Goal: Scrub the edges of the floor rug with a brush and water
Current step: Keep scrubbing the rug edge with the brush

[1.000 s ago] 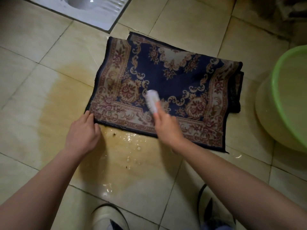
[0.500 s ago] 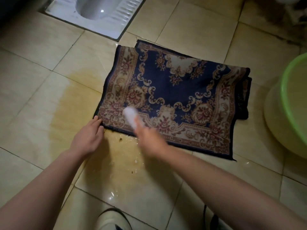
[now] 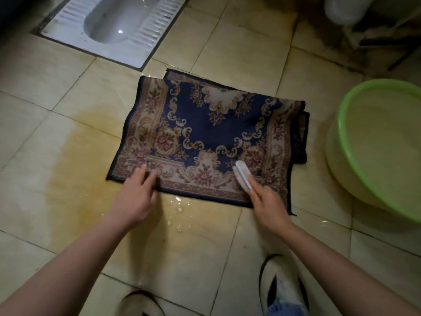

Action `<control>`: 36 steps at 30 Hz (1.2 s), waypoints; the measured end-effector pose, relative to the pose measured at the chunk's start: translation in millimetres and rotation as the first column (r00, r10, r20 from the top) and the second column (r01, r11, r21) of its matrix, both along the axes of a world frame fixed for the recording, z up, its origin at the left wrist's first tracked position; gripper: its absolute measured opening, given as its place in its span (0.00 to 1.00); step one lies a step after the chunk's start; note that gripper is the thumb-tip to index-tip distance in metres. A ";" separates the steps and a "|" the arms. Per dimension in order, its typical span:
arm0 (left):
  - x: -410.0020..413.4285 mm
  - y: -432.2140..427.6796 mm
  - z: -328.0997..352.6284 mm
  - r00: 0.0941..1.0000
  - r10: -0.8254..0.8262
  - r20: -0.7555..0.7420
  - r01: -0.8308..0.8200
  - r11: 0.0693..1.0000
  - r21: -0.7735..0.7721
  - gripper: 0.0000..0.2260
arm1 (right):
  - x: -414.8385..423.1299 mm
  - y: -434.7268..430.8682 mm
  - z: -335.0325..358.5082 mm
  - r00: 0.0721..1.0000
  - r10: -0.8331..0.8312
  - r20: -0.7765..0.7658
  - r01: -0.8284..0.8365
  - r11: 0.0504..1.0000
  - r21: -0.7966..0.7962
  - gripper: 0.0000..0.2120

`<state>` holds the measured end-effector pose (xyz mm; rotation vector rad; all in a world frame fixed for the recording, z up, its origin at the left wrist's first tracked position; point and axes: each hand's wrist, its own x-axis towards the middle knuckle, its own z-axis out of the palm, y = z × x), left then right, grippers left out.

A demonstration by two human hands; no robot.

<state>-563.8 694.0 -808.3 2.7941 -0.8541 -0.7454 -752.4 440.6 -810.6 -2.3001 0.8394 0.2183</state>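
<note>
On the rug (image 3: 211, 133), right hand (image 3: 270, 206) gripping brush (image 3: 243, 175), left hand (image 3: 136, 199) pressing

From my grip, where the right hand (image 3: 267, 207) held the brush (image 3: 243, 175) on the near border of the rug (image 3: 211, 133), the rug spread ahead and leftward. The left hand (image 3: 136, 197) rested on that same border, well to the left. A basin (image 3: 346, 142) stood to the right, a squat toilet (image 3: 109, 26) far ahead-left, a shoe (image 3: 282, 286) behind.

Dim warm light, dark corners, soft focus
</note>
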 end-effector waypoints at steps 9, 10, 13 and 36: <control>-15.3 -17.5 -5.8 0.988 -0.141 -0.058 0.146 0.985 0.087 0.24 | -52.0 -20.9 2.2 0.888 -0.456 0.057 0.458 0.889 -0.012 0.21; -14.8 -17.2 -5.6 0.988 -0.141 -0.064 0.147 0.985 0.090 0.24 | -53.3 -4.8 -2.4 0.950 -0.310 0.024 0.310 0.951 -0.008 0.18; -14.2 -15.9 -5.7 0.985 -0.154 -0.079 0.161 0.982 0.097 0.24 | -58.7 -2.4 -5.5 0.994 -0.110 -0.011 0.110 0.993 0.052 0.17; -9.8 -15.3 1.1 0.979 -0.159 -0.127 0.171 0.981 0.094 0.24 | -22.5 22.5 -3.2 0.999 -0.045 -0.009 0.046 0.957 0.286 0.17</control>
